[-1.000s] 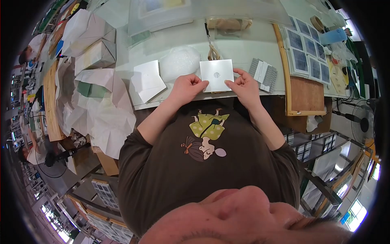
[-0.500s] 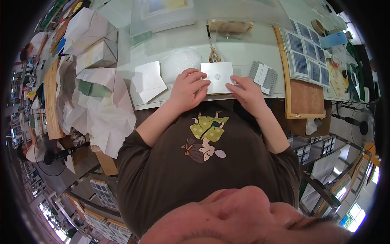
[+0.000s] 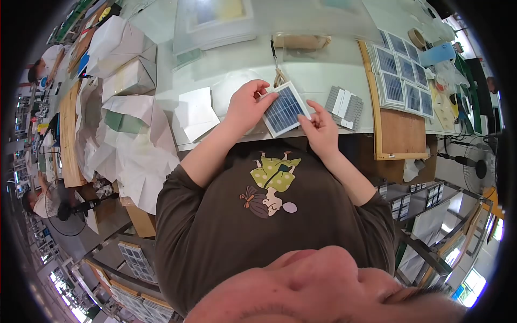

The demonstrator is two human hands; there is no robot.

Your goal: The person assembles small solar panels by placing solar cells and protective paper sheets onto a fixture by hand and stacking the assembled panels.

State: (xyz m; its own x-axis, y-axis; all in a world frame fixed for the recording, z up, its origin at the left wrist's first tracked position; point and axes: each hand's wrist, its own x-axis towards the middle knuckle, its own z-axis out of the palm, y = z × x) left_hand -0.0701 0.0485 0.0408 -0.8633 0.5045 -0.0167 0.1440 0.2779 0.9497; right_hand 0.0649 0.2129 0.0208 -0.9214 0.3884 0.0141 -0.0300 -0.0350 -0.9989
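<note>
A small solar panel [image 3: 284, 111] with blue cells and a white frame is tilted at an angle between my two hands, cells facing up. My left hand [image 3: 249, 105] grips its left edge, thumb on top. At its right edge, the thumb and fingers of my right hand [image 3: 321, 128] pinch the lower corner. Just beyond the panel lies a tan bundle on a dark cord [image 3: 279, 78]. White paper sheets [image 3: 197, 113] lie to the left of my left hand. To the right rests a stack of grey ribbed pieces [image 3: 345, 109] with a white band.
Solar panels [image 3: 397, 72] fill part of a wood-edged board [image 3: 401, 132] on the right. A translucent cover [image 3: 274, 19] hangs across the far side. Wrapped white packages [image 3: 129, 75] and crumpled paper [image 3: 142, 161] stand left. Fans [image 3: 476, 164] flank the table.
The white plate-like face between my hands has given way to the blue cell side, and the panel is now turned at an angle. A clear bubbly patch beside the sheets no longer shows.
</note>
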